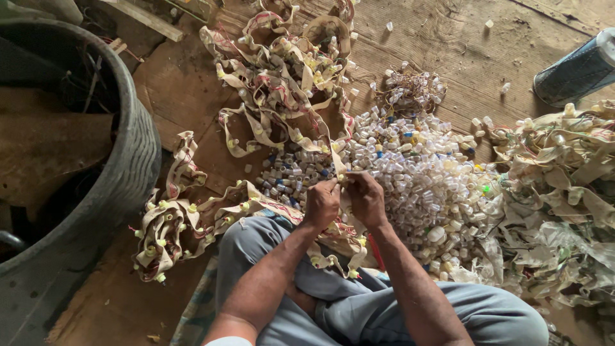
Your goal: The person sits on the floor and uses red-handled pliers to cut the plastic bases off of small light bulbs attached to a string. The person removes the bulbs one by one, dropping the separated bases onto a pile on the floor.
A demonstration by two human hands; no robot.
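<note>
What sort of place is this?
Probably an informal salvage or sorting workshop: a worn wooden floor, a heap of small plastic caps, long strips of tape studded with caps, and a big dark tub.

A worn plank floor (pixel 448 38) is covered by a heap of small plastic caps (pixel 410 173), long tan strips (pixel 282 83), crumpled strips (pixel 564 192), 1 black tub (pixel 128 160) and 1 blue can (pixel 576 70).

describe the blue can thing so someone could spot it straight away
Start at the big heap of small pale plastic caps on the wooden floor, then look up to the frame's top right corner. The dark blue cylinder lies there on its side, the only large smooth round object nearby.
</note>
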